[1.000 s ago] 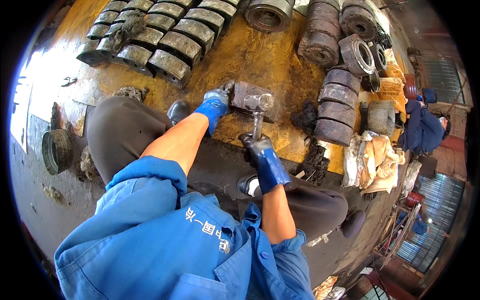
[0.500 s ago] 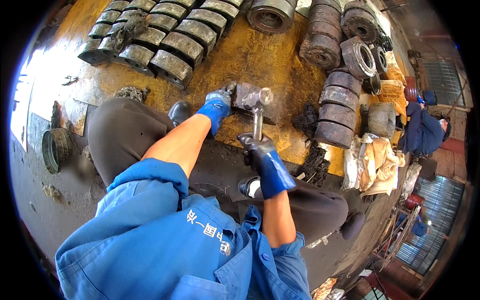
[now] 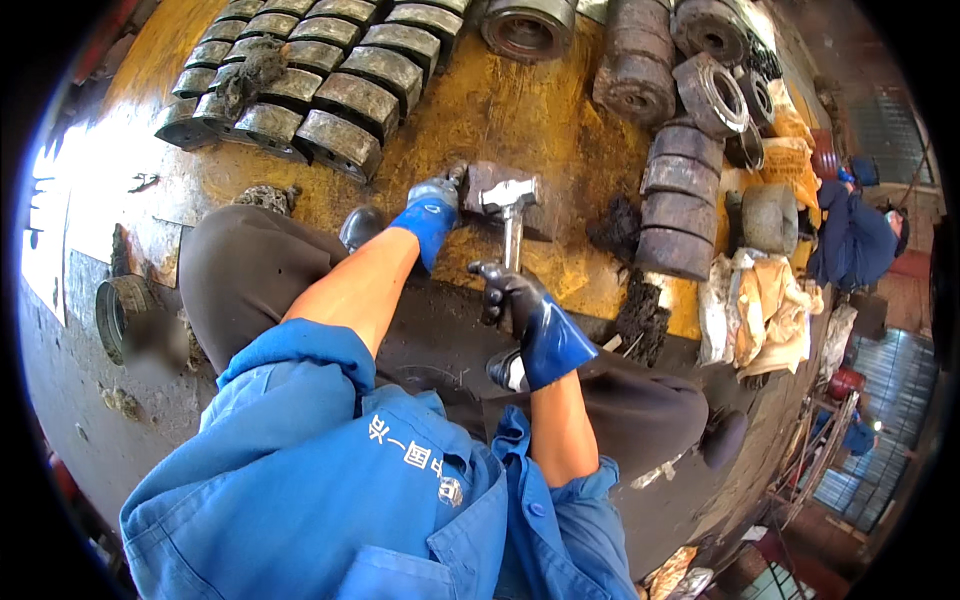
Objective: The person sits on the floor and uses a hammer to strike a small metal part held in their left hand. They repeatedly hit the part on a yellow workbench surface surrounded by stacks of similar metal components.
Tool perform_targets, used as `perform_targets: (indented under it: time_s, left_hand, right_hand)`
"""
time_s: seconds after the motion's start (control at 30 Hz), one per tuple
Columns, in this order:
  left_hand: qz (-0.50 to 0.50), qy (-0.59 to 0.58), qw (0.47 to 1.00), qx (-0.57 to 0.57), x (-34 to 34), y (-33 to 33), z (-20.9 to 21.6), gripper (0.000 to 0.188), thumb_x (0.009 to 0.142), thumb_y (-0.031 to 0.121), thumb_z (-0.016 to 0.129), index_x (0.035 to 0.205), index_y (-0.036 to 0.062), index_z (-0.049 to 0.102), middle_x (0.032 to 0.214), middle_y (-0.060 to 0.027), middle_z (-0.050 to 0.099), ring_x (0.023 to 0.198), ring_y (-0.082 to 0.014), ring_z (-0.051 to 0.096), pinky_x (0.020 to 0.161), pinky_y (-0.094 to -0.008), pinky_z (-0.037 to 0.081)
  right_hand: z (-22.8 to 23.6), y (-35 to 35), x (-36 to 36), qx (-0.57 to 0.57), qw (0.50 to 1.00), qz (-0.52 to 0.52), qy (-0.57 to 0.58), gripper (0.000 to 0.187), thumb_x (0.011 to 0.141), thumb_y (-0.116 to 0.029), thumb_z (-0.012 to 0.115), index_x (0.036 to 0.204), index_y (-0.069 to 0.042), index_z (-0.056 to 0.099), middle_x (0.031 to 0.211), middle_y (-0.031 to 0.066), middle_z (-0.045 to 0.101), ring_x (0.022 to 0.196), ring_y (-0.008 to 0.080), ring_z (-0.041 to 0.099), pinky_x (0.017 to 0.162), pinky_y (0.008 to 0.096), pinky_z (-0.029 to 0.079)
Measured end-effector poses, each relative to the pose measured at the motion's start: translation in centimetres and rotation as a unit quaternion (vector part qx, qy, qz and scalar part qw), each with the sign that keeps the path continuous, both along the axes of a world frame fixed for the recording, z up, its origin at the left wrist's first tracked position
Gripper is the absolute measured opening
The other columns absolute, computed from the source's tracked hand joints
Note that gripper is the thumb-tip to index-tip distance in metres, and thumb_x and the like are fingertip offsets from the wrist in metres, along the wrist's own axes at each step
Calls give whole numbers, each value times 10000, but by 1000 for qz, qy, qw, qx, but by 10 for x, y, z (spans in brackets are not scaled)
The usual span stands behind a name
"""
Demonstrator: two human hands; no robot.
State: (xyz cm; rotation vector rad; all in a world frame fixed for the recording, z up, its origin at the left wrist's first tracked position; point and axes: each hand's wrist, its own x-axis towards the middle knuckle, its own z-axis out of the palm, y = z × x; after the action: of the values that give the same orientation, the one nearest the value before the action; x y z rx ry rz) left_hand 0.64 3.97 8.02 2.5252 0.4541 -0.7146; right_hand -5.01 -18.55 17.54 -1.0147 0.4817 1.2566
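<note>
My right hand (image 3: 515,298), in a black and blue rubber glove, is closed round the handle of a hammer (image 3: 511,225). The steel hammer head lies over a dark rusty metal block (image 3: 540,222) on the yellow, grease-stained work surface; whether they touch I cannot tell. At the left side of this block is my gloved left hand (image 3: 434,203), its fingers curled together. What those fingers hold, if anything, is hidden.
Rows of curved metal blocks (image 3: 357,100) stand at the far left. Stacked round metal parts (image 3: 682,200) and dark fibrous clumps (image 3: 640,322) lie to the right, near crumpled bags (image 3: 768,310). A metal ring (image 3: 112,318) is at left. Another person (image 3: 855,238) crouches far right.
The hammer head has swung from pointing upward to lying sideways over the block. My left hand stays beside the block. The whole view has shifted slightly.
</note>
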Motion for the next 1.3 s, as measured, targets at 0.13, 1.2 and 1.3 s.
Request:
perform_targets:
  time_s: [0.13,1.2,1.3]
  left_hand:
    - [12,-33,999,-6,-9,-2,0,1061,753,370,831,1602,234,209,1442,-187,549,1288,-367,565,1055,-449,478]
    - [-198,-145,948,202,1,-31,77,1011,714,369,813,1557,126,309,1576,-144,381,1433,-324,395,1201,-419,290]
    - [-123,-155,949,245,-28,12,60,1068,689,371,849,1559,122,283,1548,-160,405,1380,-337,459,1156,-436,351]
  right_hand:
    - [37,-7,7,-89,980,-17,-179,228,952,-136,640,1151,-32,674,629,-10,530,528,102,536,464,286,463]
    - [89,-84,36,27,867,-326,-375,321,909,-119,750,1190,4,652,835,57,680,623,139,636,541,287,543]
    - [104,-64,32,18,851,-344,-396,335,911,-105,745,1204,16,638,861,71,680,649,143,645,552,291,556]
